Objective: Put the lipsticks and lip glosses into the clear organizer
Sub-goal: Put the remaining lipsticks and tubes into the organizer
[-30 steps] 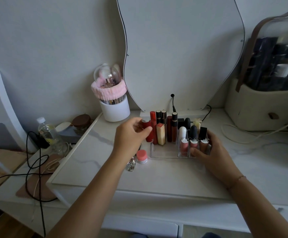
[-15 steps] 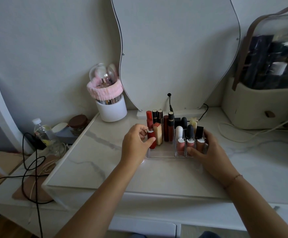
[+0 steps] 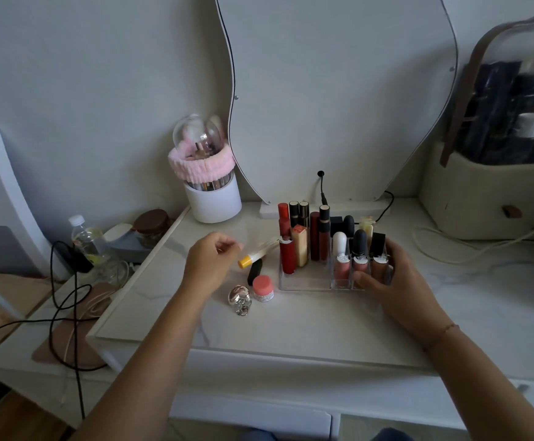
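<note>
Two loose tubes lie left of the clear organizer [image 3: 307,283], which is already well stocked

The left hand [image 3: 210,265] hovers loosely curled and empty beside the yellow-capped tube [image 3: 257,253], which lies flat on the marble top [image 3: 291,323], long axis slanting, cap toward the person; a black lipstick [image 3: 254,271] lies just beneath it. The right hand [image 3: 392,278] grips the organizer's right end. Best to pinch the tube mid-body, turn it upright and lower it into a free front slot while the right hand steadies

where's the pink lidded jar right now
In the head view, the pink-lidded jar sits on the tabletop left of the clear organizer, beside the silver trinket.
</note>
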The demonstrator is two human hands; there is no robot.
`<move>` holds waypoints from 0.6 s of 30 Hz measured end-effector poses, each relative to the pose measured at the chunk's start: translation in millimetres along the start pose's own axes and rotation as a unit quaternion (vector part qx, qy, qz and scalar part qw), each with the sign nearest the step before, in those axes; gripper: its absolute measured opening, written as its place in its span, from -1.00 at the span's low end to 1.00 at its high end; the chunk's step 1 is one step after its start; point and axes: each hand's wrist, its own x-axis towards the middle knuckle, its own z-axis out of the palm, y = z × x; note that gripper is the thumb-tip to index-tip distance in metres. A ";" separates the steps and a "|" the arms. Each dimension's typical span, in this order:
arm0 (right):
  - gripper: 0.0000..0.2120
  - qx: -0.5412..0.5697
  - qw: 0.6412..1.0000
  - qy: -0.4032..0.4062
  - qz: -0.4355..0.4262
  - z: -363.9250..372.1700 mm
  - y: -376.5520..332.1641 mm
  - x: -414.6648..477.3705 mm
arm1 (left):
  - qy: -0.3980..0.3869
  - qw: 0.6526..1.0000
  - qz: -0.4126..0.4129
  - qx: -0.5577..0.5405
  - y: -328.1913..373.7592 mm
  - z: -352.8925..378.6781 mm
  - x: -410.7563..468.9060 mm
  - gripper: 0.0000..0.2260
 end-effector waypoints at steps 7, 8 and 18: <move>-0.30 0.006 1.000 0.003 0.003 0.0 2.7 0.7 | -0.119 0.979 0.024 0.166 12.3 18.8 17.9 -0.60; -0.29 0.010 1.000 0.000 0.005 0.0 2.9 0.9 | -0.119 0.974 0.034 0.191 15.9 23.4 19.9 -0.59; -0.28 0.004 1.000 0.000 0.003 -0.8 1.0 -0.3 | -0.030 0.988 0.058 0.140 39.4 19.3 24.1 -0.89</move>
